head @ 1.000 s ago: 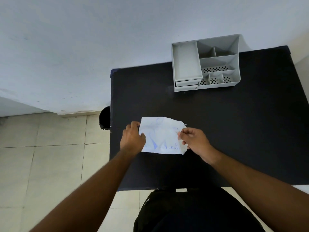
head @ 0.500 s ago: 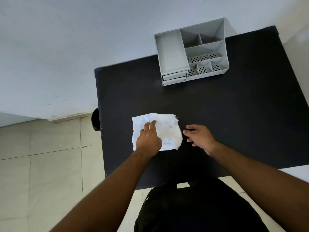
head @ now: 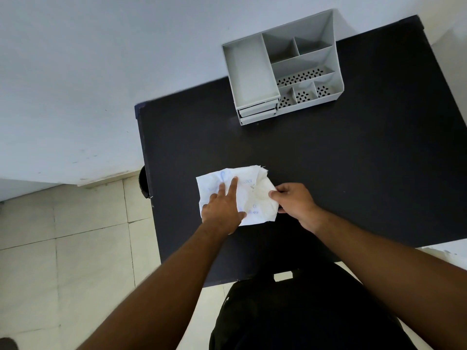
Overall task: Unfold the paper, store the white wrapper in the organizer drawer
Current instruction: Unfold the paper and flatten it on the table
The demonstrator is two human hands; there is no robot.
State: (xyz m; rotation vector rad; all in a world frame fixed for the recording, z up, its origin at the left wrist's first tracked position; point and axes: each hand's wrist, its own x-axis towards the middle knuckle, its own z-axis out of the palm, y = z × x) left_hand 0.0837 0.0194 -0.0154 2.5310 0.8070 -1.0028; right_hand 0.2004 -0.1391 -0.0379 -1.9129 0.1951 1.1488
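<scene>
On black table [head: 328, 173]: white wrapper [head: 255, 195] flat, long axis left-right; left hand [head: 222, 210] fingers spread pressing, right hand [head: 293, 200] pinching edge.

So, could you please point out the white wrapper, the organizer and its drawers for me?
white wrapper [head: 255, 195]: head view, crumpled middle.
organizer [head: 252, 69]: head view, floor of the large left compartment.
drawers [head: 257, 112]: head view, upper drawer's front.

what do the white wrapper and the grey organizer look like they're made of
White wrapper: thin paper or paper-like film, matte; it holds sharp creases and faint blue print. Grey organizer: likely moulded plastic, smooth satin grey, with thin even walls and punched oval holes in its floors.
</scene>
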